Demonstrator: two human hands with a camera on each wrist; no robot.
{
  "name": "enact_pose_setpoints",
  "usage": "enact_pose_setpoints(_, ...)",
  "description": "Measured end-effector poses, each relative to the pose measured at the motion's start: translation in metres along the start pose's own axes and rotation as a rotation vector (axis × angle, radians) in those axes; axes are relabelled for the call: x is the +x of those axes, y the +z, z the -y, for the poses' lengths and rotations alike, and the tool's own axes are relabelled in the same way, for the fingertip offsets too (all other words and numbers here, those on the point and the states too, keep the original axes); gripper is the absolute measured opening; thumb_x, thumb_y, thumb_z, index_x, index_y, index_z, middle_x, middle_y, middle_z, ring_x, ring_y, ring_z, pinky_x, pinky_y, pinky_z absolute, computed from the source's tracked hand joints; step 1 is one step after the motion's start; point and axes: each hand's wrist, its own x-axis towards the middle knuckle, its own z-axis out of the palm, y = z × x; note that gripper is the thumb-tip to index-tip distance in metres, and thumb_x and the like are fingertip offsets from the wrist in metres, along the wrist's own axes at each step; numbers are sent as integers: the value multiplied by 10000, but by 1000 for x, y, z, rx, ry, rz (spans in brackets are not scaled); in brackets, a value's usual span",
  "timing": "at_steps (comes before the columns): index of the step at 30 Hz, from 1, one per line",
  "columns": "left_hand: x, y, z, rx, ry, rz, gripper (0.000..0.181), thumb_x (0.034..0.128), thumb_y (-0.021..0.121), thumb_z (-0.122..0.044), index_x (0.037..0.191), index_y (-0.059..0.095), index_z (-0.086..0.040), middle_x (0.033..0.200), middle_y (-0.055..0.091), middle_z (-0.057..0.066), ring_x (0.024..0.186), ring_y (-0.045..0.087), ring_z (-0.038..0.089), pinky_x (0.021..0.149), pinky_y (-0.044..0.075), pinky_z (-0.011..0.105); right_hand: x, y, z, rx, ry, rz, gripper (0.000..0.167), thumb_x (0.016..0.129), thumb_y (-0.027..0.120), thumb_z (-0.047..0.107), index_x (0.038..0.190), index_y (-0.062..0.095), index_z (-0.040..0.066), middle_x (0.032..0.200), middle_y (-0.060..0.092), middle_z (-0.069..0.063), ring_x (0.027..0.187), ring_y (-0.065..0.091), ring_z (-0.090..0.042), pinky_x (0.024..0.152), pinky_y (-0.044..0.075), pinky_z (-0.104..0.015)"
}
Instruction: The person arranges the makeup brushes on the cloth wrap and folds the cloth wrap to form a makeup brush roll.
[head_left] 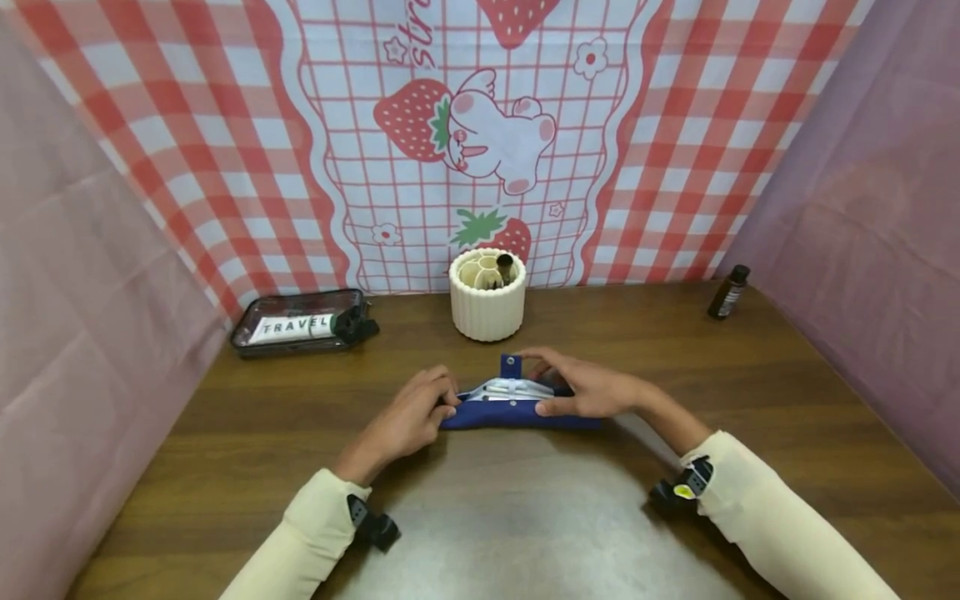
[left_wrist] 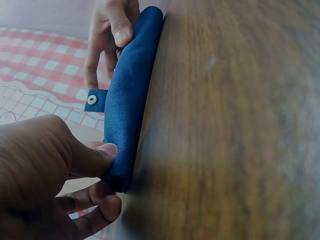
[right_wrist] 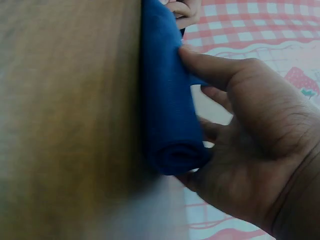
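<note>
A blue roll-up fabric pouch point(head_left: 517, 416) lies across the wooden table, its near part rolled. Its upper edge gapes in the head view, showing a pale lining with slim light items point(head_left: 517, 390) whose kind I cannot tell. A short strap point(left_wrist: 97, 100) with a metal snap sticks up from its far side. My left hand point(head_left: 411, 414) pinches the pouch's left end, thumb on the near face and fingers curled around the end. My right hand point(head_left: 596, 389) holds the right part, thumb on the near roll and fingers behind, one close to the strap. The right wrist view shows the coiled end point(right_wrist: 177, 156).
Behind the pouch stands a cream ribbed round holder point(head_left: 487, 312) with a dark-topped item in it. A clear black-edged case point(head_left: 247, 340) with a white tube marked TRAVEL point(head_left: 288, 328) lies back left. A small dark bottle point(head_left: 728, 293) stands back right. Cloth walls enclose the table.
</note>
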Motion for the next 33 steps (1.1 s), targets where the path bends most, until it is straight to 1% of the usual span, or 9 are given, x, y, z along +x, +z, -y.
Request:
enact_pose_setpoints(3, 0, 0, 0, -11, -9, -1, 116, 873, 720, 40, 881, 645, -49, 982, 576, 18, 945, 546, 209, 850, 451, 373, 2, 6, -6, 89, -13, -73, 631, 960, 705, 229, 1506, 392, 192, 1288, 595, -85, 1140, 578, -237, 919, 482, -428)
enact_pose_setpoints(6, -1, 2, 2, -19, -9, 3, 124, 872, 721, 40, 883, 641, -53, 986, 578, 19, 950, 552, 210, 854, 453, 377, 6, 14, -13, 166, -22, -177, 481, 974, 682, 180, 1430, 530, 175, 1211, 651, -64, 1064, 608, -234, 869, 491, -393)
enact_pose_setpoints(10, -1, 4, 3, -37, 5, -13, 142, 871, 720, 47, 869, 637, -68, 975, 586, 17, 950, 563, 207, 842, 466, 374, 9, 22, -16, 211, 7, -312, 320, 981, 676, 215, 1301, 670, 207, 1174, 699, 7, 1076, 626, -185, 885, 496, -337)
enact_pose_setpoints(13, 0, 4, 4, -60, 12, -32, 148, 869, 720, 58, 853, 635, -63, 961, 595, 27, 951, 573, 203, 840, 476, 372, 11, 25, -15, 232, 29, -362, 258, 973, 687, 257, 1229, 717, 259, 1177, 704, 68, 1087, 630, -147, 884, 499, -308)
enact_pose_setpoints(18, 0, 4, 5, -75, 3, -32, 157, 865, 722, 67, 847, 630, -60, 959, 597, 39, 955, 581, 194, 846, 485, 370, 12, 28, -13, 202, 20, -374, 226, 946, 719, 306, 1171, 738, 285, 1095, 727, 97, 1036, 658, -141, 859, 513, -314)
enact_pose_setpoints(23, 0, 2, 4, -68, -28, -11, 141, 879, 724, 45, 856, 637, -64, 964, 593, 23, 954, 574, 173, 845, 490, 356, 12, 29, -15, 65, -5, -388, 204, 945, 707, 373, 1146, 739, 351, 1076, 714, 169, 1021, 644, -89, 856, 508, -333)
enact_pose_setpoints(28, 0, 3, 4, -74, -5, -28, 149, 866, 726, 59, 854, 637, -60, 958, 596, 36, 945, 581, 178, 838, 494, 358, 10, 29, -18, -92, -171, -386, 189, 950, 718, 294, 1131, 759, 329, 1085, 699, 174, 1040, 618, -74, 881, 496, -359)
enact_pose_setpoints(31, 0, 3, 4, -82, 3, -39, 153, 859, 726, 70, 852, 636, -53, 955, 598, 45, 942, 585, 184, 834, 498, 363, 10, 29, -19, -127, -266, -351, 183, 952, 715, 253, 1121, 767, 300, 1114, 690, 148, 1073, 609, -82, 909, 489, -356)
enact_pose_setpoints(33, 0, 3, 4, -84, -5, -36, 151, 862, 726, 67, 854, 637, -55, 956, 598, 42, 944, 586, 181, 835, 500, 361, 9, 28, -19, -135, -303, -325, 179, 960, 698, 250, 1120, 765, 296, 1147, 680, 130, 1106, 595, -90, 937, 474, -361)
